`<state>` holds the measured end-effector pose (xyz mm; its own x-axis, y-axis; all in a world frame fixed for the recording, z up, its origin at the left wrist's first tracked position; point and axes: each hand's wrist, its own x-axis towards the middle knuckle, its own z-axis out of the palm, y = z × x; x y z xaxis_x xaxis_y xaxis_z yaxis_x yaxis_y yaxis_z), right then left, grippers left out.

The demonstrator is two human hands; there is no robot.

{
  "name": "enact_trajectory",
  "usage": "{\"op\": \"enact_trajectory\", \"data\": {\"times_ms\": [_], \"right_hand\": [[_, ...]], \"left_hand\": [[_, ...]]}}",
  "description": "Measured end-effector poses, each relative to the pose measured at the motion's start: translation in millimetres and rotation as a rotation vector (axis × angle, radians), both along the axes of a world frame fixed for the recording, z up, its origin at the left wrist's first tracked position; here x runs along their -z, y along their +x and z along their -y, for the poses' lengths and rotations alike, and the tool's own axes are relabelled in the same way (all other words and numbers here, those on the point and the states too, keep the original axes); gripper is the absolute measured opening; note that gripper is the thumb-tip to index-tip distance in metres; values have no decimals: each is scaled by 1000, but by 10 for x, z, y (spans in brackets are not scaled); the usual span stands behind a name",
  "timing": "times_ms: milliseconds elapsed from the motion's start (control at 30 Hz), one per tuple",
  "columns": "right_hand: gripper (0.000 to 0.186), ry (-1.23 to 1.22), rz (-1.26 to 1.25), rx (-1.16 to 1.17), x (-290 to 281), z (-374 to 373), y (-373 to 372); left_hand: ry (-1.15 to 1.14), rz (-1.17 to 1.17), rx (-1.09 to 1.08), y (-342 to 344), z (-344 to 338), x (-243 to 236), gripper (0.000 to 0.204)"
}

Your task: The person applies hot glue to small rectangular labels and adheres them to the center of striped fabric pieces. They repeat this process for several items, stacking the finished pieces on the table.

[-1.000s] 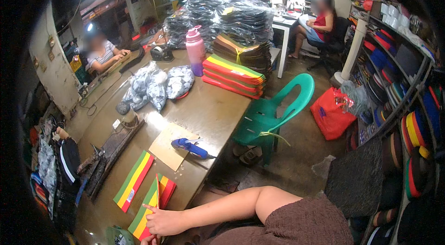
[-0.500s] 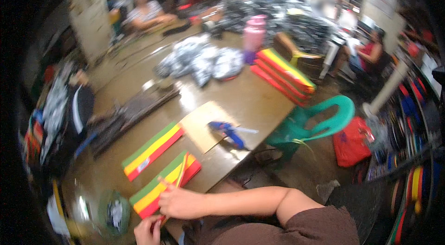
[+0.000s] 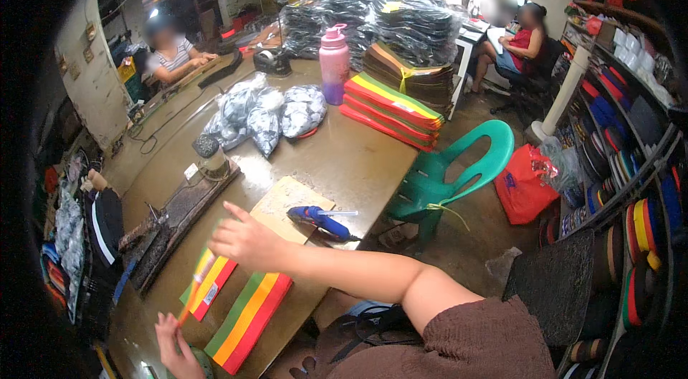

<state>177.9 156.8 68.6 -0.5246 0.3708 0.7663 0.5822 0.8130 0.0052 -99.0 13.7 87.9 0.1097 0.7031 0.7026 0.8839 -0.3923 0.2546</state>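
Note:
My left hand (image 3: 175,347) and my right hand (image 3: 247,239) hold a thin striped strip (image 3: 189,300) stretched between them, tilted and nearly edge-on. It is blurred; orange shows along it, with a whitish patch near the right hand. The left fingers pinch its lower end. At the upper end my right hand closes on it with the index finger stretched out. Below lies a green, yellow and red striped band (image 3: 247,322) on the table (image 3: 373,185). A second striped band (image 3: 215,289) with a white label lies partly behind the strip and right hand.
Beyond the right hand are a tan board (image 3: 283,196) and a blue glue gun (image 3: 322,223). Farther back stand a pink bottle (image 3: 334,67), stacked striped bands (image 3: 390,110) and plastic bags (image 3: 247,114). A green chair (image 3: 466,171) adjoins the right edge. Two people sit farther off.
Both hands have moved up off the near striped band, carrying the strip leftward over the farther one. The hands are now wider apart. The whole view has also shifted and sharpened.

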Motion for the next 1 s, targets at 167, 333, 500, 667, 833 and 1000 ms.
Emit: {"op": "enact_trajectory", "data": {"times_ms": [167,333,500,667,833,1000], "right_hand": [[29,-260,432,188,371,-127,16],[31,-466,-198,-21,805,566,367],[47,-647,-357,107,984,877,413],[44,-668,-290,9,1042,836,363],[39,-691,-262,27,993,899,399],[40,-681,-248,51,901,930,386]], "left_hand": [[-273,-188,-84,-298,-352,548,24],[-395,61,-135,-110,293,645,31],[-531,329,-192,231,603,463,35],[-427,370,-124,258,504,625,38],[-364,279,-83,210,453,801,44],[-381,183,-121,232,458,823,47]]}}
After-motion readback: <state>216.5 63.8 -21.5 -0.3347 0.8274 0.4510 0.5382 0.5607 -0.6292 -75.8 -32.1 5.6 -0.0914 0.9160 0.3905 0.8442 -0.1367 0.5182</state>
